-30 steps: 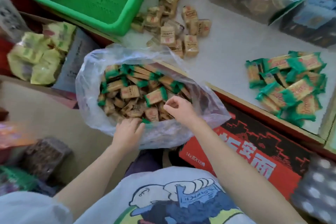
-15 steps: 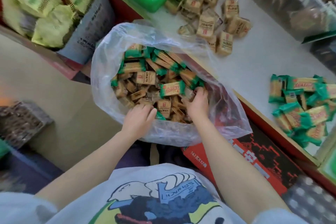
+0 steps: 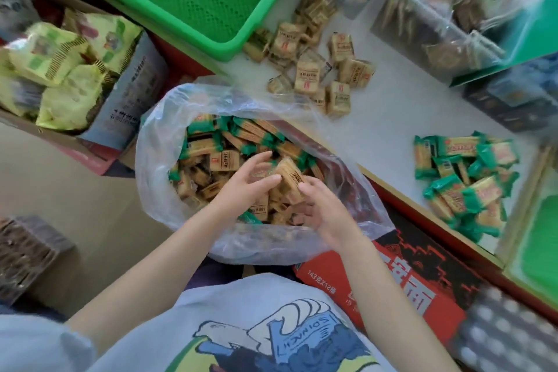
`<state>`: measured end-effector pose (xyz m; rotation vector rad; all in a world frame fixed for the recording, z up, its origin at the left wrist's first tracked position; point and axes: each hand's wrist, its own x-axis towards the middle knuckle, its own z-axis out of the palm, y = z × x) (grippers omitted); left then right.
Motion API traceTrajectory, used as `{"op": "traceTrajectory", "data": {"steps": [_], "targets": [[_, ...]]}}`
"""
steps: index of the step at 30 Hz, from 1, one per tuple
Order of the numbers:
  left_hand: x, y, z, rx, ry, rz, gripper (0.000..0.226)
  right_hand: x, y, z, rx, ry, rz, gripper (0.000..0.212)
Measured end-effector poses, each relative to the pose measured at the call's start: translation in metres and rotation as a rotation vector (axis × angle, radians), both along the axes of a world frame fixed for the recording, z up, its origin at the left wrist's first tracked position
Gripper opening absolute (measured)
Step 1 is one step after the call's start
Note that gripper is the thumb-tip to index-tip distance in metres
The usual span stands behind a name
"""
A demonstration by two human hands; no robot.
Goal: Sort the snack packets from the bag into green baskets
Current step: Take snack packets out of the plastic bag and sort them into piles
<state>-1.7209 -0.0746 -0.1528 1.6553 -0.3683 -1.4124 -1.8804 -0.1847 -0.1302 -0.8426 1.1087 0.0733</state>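
A small stack of tan packets [image 3: 290, 181] is lifted just above the heap inside the clear plastic bag [image 3: 169, 142], which sits open in front of the person, near the edge of the white surface [image 3: 392, 118]. The right hand [image 3: 324, 208] curls its fingers round the near end of the stack, thumb on top. The left hand [image 3: 246, 184] is spread with relaxed fingers, its fingertips touching the stack's left side to steady it.

The bag holds two kinds mixed together: tan ones and green-ended packets [image 3: 241, 133]. On the surface, a loose tan pile [image 3: 314, 69] lies far from the bag, just beside the corner of the green basket [image 3: 229, 45], and a green-ended pile [image 3: 465, 181] lies to the right. Another green basket [image 3: 540, 254] shows at the right edge, blurred.

To do this step well, I judge the stack should be squared between both hands before it travels, so slippery wrappers do not fan out and drop back. It should be checked for any green-ended packet caught inside, then lifted clear of the bag's floppy rim and set with the matching tan kind.
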Motion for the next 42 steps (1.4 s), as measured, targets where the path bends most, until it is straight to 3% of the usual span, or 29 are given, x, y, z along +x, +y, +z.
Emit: {"op": "traceTrajectory", "data": {"steps": [3,7,12,14,16,18,21,27,31,34,38,42], "targets": [[0.004,-0.03,0.016,-0.055,0.162,0.043,0.034,0.004,-0.022,0.016,0.192,-0.122,-0.037,0.044],[0.013,-0.069,0.027,-0.02,-0.013,0.067,0.027,0.006,-0.053,0.023,0.062,-0.108,0.0,0.064],[0.014,-0.112,0.031,-0.043,-0.231,0.003,0.034,0.009,-0.08,0.024,-0.256,-0.006,-0.06,0.032],[0.018,-0.121,0.023,0.045,-0.539,-0.131,0.044,0.017,-0.097,0.024,-0.323,0.098,-0.172,0.029],[0.031,-0.119,0.004,0.226,-0.999,-0.502,0.057,0.029,-0.118,0.022,-0.37,0.179,-0.299,0.029],[0.045,-0.113,-0.019,0.328,-1.152,-0.752,0.064,0.046,-0.14,0.02,-0.374,0.193,-0.367,0.031],[0.052,-0.107,-0.035,0.326,-1.145,-0.823,0.063,0.074,-0.161,0.016,-0.304,0.092,-0.332,0.032],[0.06,-0.103,-0.044,0.256,-1.122,-0.777,0.063,0.078,-0.141,0.013,-0.32,0.125,-0.249,0.016],[0.069,-0.101,-0.048,0.204,-1.078,-0.755,0.062,0.063,-0.085,0.018,-0.241,0.015,0.023,0.012],[0.075,-0.095,-0.052,0.183,-1.043,-0.762,0.061,0.059,-0.043,-0.012,-0.122,0.165,0.195,0.018],[0.082,-0.092,-0.057,0.147,-1.001,-0.776,0.062,0.069,-0.017,-0.068,-0.1,0.389,0.049,0.043],[0.087,-0.087,-0.065,0.11,-0.992,-0.787,0.062,0.086,-0.009,-0.109,-0.203,0.471,0.06,0.051]]}}
